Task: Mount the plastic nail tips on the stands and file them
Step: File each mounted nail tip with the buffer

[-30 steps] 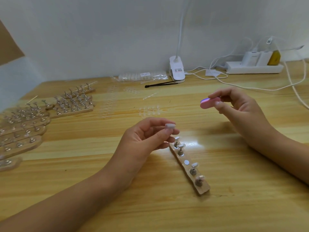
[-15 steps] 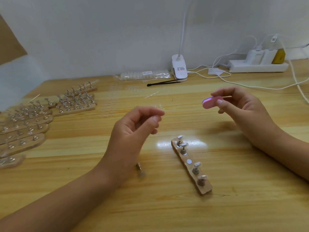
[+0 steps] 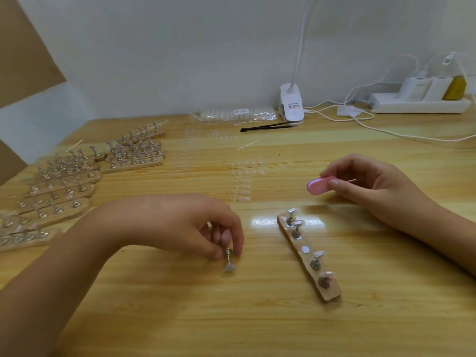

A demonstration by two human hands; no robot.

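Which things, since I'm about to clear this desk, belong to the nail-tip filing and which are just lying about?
In use: loose stand pinched by the left hand; pink file in the right hand; wooden strip with four stands; clear nail tips; other stand strips at left.
Lying about: clip lamp; black tweezers; power strip.

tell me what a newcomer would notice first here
First, the left hand low at centre, pinching a loose metal stand that lies on the table. Right of it a wooden strip carries four upright stands and one bare disc, with the right hand holding a pink file beyond it. More filled strips crowd the far left.
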